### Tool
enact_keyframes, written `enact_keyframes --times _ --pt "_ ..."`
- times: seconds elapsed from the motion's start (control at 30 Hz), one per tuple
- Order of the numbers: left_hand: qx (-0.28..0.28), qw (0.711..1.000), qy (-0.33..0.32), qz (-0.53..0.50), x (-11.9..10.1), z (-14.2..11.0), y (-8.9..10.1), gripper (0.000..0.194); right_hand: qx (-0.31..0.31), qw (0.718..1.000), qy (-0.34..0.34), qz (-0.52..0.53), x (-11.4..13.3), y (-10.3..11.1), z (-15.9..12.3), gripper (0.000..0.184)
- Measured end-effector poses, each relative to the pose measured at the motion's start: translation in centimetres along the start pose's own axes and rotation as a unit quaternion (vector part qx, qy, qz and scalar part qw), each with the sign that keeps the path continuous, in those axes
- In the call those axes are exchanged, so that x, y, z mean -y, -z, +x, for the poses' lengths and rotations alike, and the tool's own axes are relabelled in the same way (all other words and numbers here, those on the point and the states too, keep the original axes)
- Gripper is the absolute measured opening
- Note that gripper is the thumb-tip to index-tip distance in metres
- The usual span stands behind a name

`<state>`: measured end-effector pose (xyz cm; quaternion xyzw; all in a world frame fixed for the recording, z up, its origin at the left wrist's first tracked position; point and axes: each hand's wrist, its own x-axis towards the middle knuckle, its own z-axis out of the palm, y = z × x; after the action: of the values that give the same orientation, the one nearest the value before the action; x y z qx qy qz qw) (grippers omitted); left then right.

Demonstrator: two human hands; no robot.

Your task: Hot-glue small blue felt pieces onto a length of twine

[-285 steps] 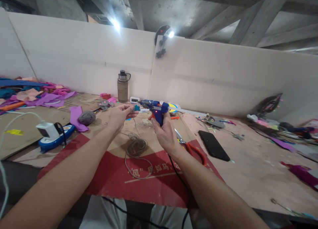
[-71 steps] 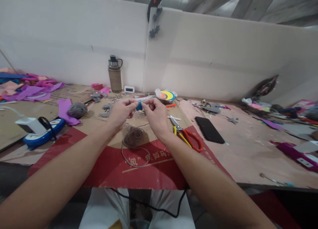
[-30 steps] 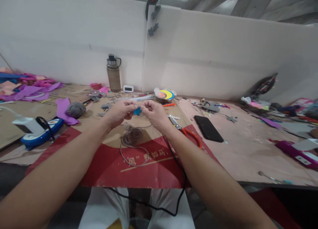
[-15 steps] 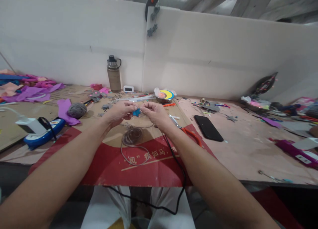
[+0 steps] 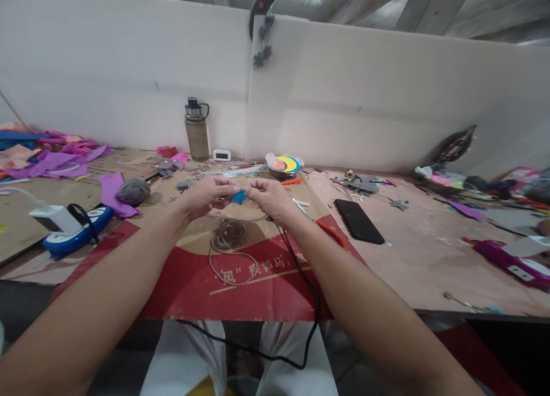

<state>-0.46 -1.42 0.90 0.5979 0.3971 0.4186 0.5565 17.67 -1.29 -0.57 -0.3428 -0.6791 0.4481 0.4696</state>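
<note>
Pinched between both hands is a small blue star-like felt piece (image 5: 239,197), held above the cardboard. My left hand (image 5: 209,194) grips its left side with thumb and fingertips. From the other side, my right hand (image 5: 267,196) closes its fingertips at the piece's upper right edge. Below them lies a loose coil of thin grey cord (image 5: 230,235), and a strand runs from it up toward my right hand. A black cable (image 5: 307,281) passes under my right wrist. Whether a needle is in my fingers is too small to tell.
Orange-handled scissors (image 5: 330,234) lie partly behind my right forearm, near a black phone (image 5: 359,221). A grey yarn ball (image 5: 133,192) and a blue power strip (image 5: 77,232) sit left. A bottle (image 5: 197,132), a small clock (image 5: 222,155) and a bowl (image 5: 279,172) stand behind.
The blue felt piece has shifted very slightly right between my fingers, and its angle differs a little. Both hands keep their pinch; the camera view has moved slightly.
</note>
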Motion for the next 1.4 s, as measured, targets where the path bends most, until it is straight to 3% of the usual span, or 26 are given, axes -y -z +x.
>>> enact_keyframes --times 0.17,0.43,0.57,0.8,0.97,1.4 --pt "-0.014 0.999 0.022 -0.036 -0.01 0.22 0.06 0.027 -0.013 0.999 -0.023 0.022 -0.31 0.17 0.09 0.026" --pt "-0.022 1.000 -0.002 -0.022 -0.07 0.15 0.13 0.019 -0.016 0.999 -0.030 -0.019 -0.62 0.30 0.15 0.026" --pt "-0.049 0.999 -0.011 -0.020 -0.07 0.20 0.20 0.027 -0.015 0.999 -0.032 -0.026 -0.65 0.30 0.12 0.026" --pt "-0.012 0.996 -0.024 0.082 -0.24 -0.08 -0.05 0.029 -0.002 0.998 -0.040 -0.046 -0.40 0.30 -0.01 0.026" --pt "-0.004 0.998 -0.023 0.051 -0.08 -0.04 -0.03 0.033 0.002 0.998 -0.039 -0.052 -0.52 0.31 0.05 0.027" --pt "-0.022 0.987 -0.039 0.157 -0.12 -0.32 -0.40 0.019 0.007 0.993 -0.007 -0.116 -0.42 0.35 -0.05 0.020"
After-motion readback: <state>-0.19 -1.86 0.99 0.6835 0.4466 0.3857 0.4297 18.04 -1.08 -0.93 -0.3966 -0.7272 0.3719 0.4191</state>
